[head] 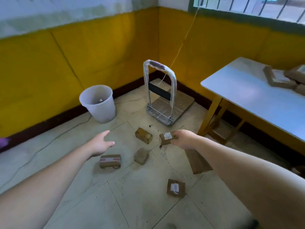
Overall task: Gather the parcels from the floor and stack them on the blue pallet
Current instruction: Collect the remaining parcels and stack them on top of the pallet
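Observation:
Several brown cardboard parcels lie scattered on the tiled floor. My right hand grips a small labelled parcel above the floor. My left hand is open, fingers spread, hovering over a parcel with red-and-white tape. Other parcels on the floor: one near the trolley, a small one in the middle, a long flat one partly under my right forearm, and one with a white label nearest me. No blue pallet shows; a metal platform trolley with an upright handle stands in the corner.
A translucent white bucket stands by the yellow wall at left. A pale table with wooden legs at right carries more brown parcels. A cable runs along the floor at left. A thin cord hangs from the window to the trolley.

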{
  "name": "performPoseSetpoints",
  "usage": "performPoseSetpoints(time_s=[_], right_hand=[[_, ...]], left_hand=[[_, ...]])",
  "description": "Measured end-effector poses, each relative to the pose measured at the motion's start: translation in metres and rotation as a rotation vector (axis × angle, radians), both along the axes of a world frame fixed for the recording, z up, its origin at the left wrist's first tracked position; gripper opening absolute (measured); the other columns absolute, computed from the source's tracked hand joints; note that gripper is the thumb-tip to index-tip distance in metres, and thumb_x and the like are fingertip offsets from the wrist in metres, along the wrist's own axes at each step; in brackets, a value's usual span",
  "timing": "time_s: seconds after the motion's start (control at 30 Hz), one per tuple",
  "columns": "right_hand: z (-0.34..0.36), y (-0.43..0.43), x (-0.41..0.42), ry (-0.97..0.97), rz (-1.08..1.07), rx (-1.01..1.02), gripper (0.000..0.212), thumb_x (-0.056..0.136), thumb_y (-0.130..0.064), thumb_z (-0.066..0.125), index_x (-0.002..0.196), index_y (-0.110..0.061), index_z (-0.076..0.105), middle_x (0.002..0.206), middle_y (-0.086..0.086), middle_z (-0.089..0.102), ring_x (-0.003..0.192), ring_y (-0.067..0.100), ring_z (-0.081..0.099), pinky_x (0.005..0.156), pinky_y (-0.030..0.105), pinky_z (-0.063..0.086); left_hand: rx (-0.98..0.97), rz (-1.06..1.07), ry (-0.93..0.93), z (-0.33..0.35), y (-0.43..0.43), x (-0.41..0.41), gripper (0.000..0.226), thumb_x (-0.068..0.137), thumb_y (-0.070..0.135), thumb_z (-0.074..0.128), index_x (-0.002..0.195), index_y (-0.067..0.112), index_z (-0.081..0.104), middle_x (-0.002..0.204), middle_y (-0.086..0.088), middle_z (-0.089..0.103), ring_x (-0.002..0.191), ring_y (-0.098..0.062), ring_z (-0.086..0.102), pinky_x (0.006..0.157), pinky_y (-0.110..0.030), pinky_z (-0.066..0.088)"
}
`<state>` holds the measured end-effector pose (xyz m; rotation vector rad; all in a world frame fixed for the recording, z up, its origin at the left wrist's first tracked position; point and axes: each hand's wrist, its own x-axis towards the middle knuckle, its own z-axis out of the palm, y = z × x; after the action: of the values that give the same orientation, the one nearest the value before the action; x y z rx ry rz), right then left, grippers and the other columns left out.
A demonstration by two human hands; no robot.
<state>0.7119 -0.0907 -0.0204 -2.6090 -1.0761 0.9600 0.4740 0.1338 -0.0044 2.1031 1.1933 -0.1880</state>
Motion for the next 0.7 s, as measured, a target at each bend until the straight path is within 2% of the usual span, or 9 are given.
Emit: performPoseSetpoints(time_s=[0.03, 0.1, 0.2, 0.33, 0.43, 0.53, 0.7], right_hand=[[-0.003, 0.016, 0.001, -0.016, 0.031, -0.021, 0.047, 0.094, -0.042, 0.05, 0.133, -0.016, 0.05, 0.123, 0.005, 0.056, 0.108, 0.024, 0.056, 0.087, 0.034, 0.049], [-0.009, 0.046, -0.003, -0.013, 0.08, -0.063, 0.053, 0.093, -0.044, 0.05, 0.138, -0.016, 0.044, 0.131, 0.006, 0.053, 0.115, 0.025, 0.053, 0.087, 0.033, 0.046], [-0.008, 0.098, -0.009, -0.008, 0.155, -0.049, 0.05, 0.094, -0.043, 0.05, 0.135, -0.015, 0.046, 0.13, 0.008, 0.054, 0.114, 0.027, 0.054, 0.081, 0.03, 0.041], [-0.01, 0.175, -0.017, -0.011, 0.173, -0.017, 0.043, 0.095, -0.034, 0.047, 0.131, -0.011, 0.05, 0.128, 0.012, 0.056, 0.115, 0.03, 0.054, 0.088, 0.033, 0.042], [-0.036, 0.23, -0.041, 0.028, 0.178, -0.095, 0.049, 0.094, -0.037, 0.049, 0.138, -0.015, 0.044, 0.132, 0.009, 0.052, 0.114, 0.026, 0.053, 0.084, 0.029, 0.044], [-0.067, 0.293, -0.069, 0.072, 0.16, -0.126, 0.057, 0.095, -0.037, 0.05, 0.145, -0.015, 0.034, 0.142, 0.01, 0.044, 0.122, 0.027, 0.048, 0.091, 0.029, 0.042], [-0.114, 0.392, -0.097, 0.135, 0.096, -0.187, 0.061, 0.094, -0.04, 0.053, 0.147, -0.02, 0.031, 0.143, 0.009, 0.046, 0.122, 0.026, 0.05, 0.091, 0.028, 0.044]], left_hand=[[-0.01, 0.013, 0.02, -0.004, 0.009, -0.002, 0.069, 0.089, 0.032, 0.06, 0.148, 0.026, 0.025, 0.149, -0.008, 0.035, 0.126, -0.024, 0.045, 0.101, -0.035, 0.035], [-0.052, 0.03, 0.065, -0.015, 0.026, -0.014, 0.07, 0.089, 0.033, 0.06, 0.148, 0.026, 0.023, 0.153, -0.01, 0.028, 0.135, -0.028, 0.035, 0.11, -0.039, 0.029], [-0.078, 0.095, 0.072, -0.022, 0.063, -0.031, 0.07, 0.089, 0.032, 0.06, 0.148, 0.025, 0.023, 0.153, -0.009, 0.027, 0.135, -0.028, 0.035, 0.111, -0.041, 0.029], [-0.058, 0.142, 0.056, -0.035, 0.13, -0.045, 0.069, 0.089, 0.033, 0.06, 0.148, 0.027, 0.024, 0.154, -0.005, 0.026, 0.137, -0.027, 0.033, 0.111, -0.037, 0.029], [-0.074, 0.136, 0.09, -0.059, 0.185, -0.066, 0.069, 0.089, 0.032, 0.06, 0.148, 0.025, 0.024, 0.154, -0.007, 0.025, 0.138, -0.026, 0.031, 0.11, -0.034, 0.027], [-0.085, 0.148, 0.104, -0.084, 0.253, -0.086, 0.07, 0.089, 0.033, 0.06, 0.148, 0.024, 0.025, 0.154, -0.008, 0.027, 0.138, -0.026, 0.031, 0.11, -0.033, 0.028], [-0.172, 0.139, 0.125, -0.14, 0.343, -0.097, 0.07, 0.089, 0.035, 0.059, 0.148, 0.025, 0.024, 0.154, -0.006, 0.026, 0.138, -0.025, 0.032, 0.11, -0.033, 0.028]])
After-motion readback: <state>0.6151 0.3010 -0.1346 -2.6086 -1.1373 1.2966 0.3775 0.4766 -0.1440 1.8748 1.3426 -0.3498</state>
